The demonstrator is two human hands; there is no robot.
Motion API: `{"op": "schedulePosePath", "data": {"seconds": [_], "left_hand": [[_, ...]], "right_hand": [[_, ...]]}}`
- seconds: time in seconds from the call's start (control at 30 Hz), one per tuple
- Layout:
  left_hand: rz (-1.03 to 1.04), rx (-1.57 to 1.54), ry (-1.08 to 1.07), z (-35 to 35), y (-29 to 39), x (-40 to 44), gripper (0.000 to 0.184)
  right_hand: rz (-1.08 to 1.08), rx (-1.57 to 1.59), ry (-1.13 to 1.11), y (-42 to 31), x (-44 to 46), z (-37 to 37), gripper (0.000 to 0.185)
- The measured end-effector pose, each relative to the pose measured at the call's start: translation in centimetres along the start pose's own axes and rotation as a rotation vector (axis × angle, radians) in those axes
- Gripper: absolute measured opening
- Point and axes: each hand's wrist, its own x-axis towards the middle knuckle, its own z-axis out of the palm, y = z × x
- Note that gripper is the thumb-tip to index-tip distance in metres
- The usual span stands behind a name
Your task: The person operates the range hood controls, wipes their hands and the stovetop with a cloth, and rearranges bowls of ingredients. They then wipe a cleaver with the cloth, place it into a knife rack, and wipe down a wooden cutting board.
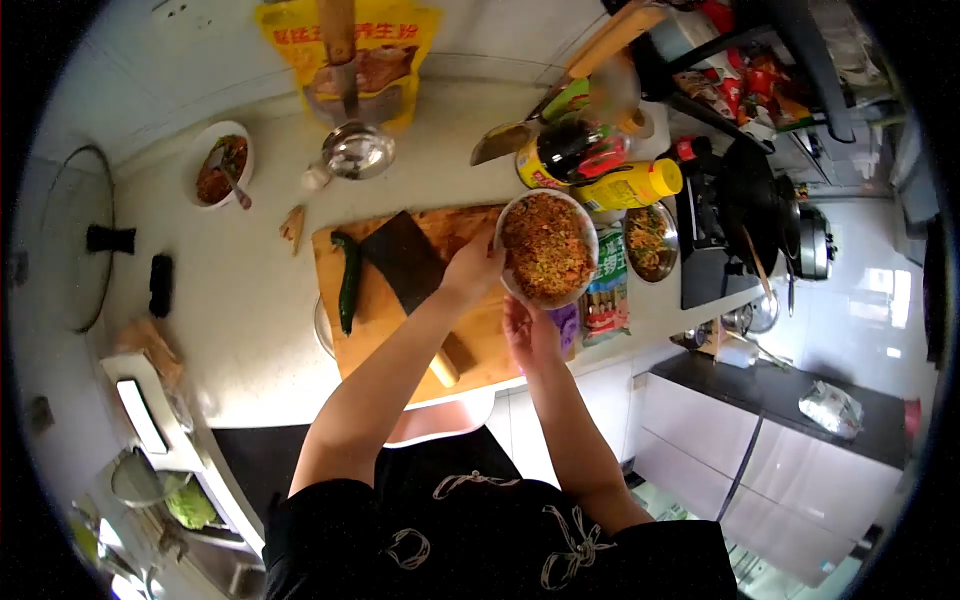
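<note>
A white bowl [594, 250] filled with chopped reddish-brown food [548, 245] is held over the right side of the wooden cutting board [385, 345]. My left hand [474, 268] grips its left rim, the fingers partly hidden by the bowl. My right hand [530, 335] is at its near lower edge, with fingers curled up against it. Under my left forearm a cleaver [400, 255] lies on the board, dark blade away from me and light handle toward me. A long green pepper or cucumber [349, 285] rests left of the blade.
Right of the board are a green food packet [607, 285], a metal bowl of shredded food [650, 245], a yellow bottle [630, 185] and a dark sauce bottle [560, 160]. A ladle [358, 150] and white dish [243, 180] sit farther back. A wok [750, 215] is at right.
</note>
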Motion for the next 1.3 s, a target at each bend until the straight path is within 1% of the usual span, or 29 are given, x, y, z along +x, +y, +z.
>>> {"op": "schedulePosePath", "data": {"seconds": [0.03,0.07,0.13,0.17,0.2,0.23,0.27,0.4,0.43,0.47,0.5,0.53,0.63,0.67,0.73,0.77,0.8,0.83,0.87,0.93,1.0,1.03,1.07,1.13,1.23,1.3], "left_hand": [[-0.08,0.042,-0.022,-0.2,1.1,-0.5,0.037],[-0.161,0.084,-0.039,-0.5,1.8,-0.8,0.041],[-0.161,0.14,-0.003,-0.4,1.6,-2.0,0.036],[-0.082,0.054,-0.009,-0.6,1.4,-2.8,0.034],[-0.114,0.004,-0.016,-1.0,1.9,-3.3,0.035],[-0.084,0.017,0.007,-1.1,1.7,-3.6,0.034],[-0.057,0.027,0.022,-1.1,1.4,-4.1,0.034],[0.023,-0.148,0.064,-3.1,1.4,-6.4,0.034],[0.038,-0.163,0.061,-4.6,2.6,-7.7,0.034],[0.052,-0.179,0.06,-5.9,3.1,-8.8,0.034],[0.054,-0.154,0.1,-6.0,0.8,-9.2,0.035],[0.031,-0.199,0.117,-7.7,1.0,-10.6,0.035],[-0.035,-0.289,0.163,-13.9,2.0,-15.9,0.034],[-0.035,-0.276,0.198,-15.4,0.6,-17.1,0.036],[-0.055,-0.346,0.288,-18.7,-1.1,-19.6,0.04],[-0.098,-0.437,0.296,-20.4,-1.9,-20.7,0.042],[-0.14,-0.528,0.302,-22.1,-2.5,-21.7,0.044],[-0.149,-0.548,0.306,-23.8,-2.8,-22.8,0.046],[-0.135,-0.593,0.393,-25.0,-2.7,-23.8,0.048],[-0.148,-0.475,0.54,-28.0,-5.1,-25.3,0.048],[-0.143,-0.461,0.574,-31.0,-6.5,-26.2,0.052],[-0.178,-0.433,0.609,-32.3,-6.3,-26.5,0.052],[-0.176,-0.484,0.674,-33.1,-7.3,-26.2,0.048],[-0.191,-0.476,0.699,-34.8,-9.5,-25.5,0.044],[-0.051,-0.283,0.855,-36.3,-10.7,-23.8,0.042],[0.057,0.124,0.932,-38.4,-10.4,-22.6,0.049]], "right_hand": [[-0.006,0.029,-0.003,0.5,0.2,0.5,0.015],[-0.081,-0.01,-0.035,0.8,1.2,-0.5,0.014],[-0.202,-0.035,-0.003,1.1,1.0,0.5,0.015],[-0.221,-0.09,-0.037,1.0,1.6,-0.4,0.016],[-0.249,-0.143,-0.072,0.9,2.2,-1.0,0.016],[-0.308,-0.206,0.009,1.0,2.3,-0.7,0.017],[-0.347,-0.151,0.162,1.4,2.6,-0.5,0.017],[-0.398,-0.386,0.13,1.3,-0.4,-0.2,0.015],[-0.381,-0.422,0.193,2.0,-1.6,0.4,0.014],[-0.441,-0.45,0.124,2.6,-3.8,0.8,0.015],[-0.477,-0.427,0.111,3.7,-4.6,0.4,0.018],[-0.512,-0.405,0.097,4.7,-5.7,0.4,0.023],[-0.491,-0.463,0.104,7.9,-10.4,3.1,0.03],[-0.461,-0.507,0.126,9.4,-11.7,4.5,0.03],[-0.407,-0.59,0.169,12.5,-13.6,7.0,0.031],[-0.321,-0.743,0.176,13.8,-12.7,6.0,0.031],[-0.302,-0.788,0.045,15.6,-12.7,6.3,0.028],[-0.201,-0.722,-0.033,17.9,-11.3,5.0,0.025],[-0.102,-0.653,-0.11,20.2,-9.6,3.8,0.023],[-0.05,-0.584,-0.169,24.1,-7.8,4.6,0.014],[0.014,-0.65,-0.018,27.8,-9.4,11.5,0.014],[-0.019,-0.708,-0.137,28.7,-9.1,12.6,0.012],[-0.027,-0.784,-0.217,29.3,-8.7,14.1,0.015],[-0.021,-0.832,-0.253,30.4,-8.4,16.4,0.02],[-0.087,-0.859,-0.267,31.3,-7.5,18.2,0.016],[-0.091,-0.887,-0.302,31.5,-6.5,18.3,0.022]]}}
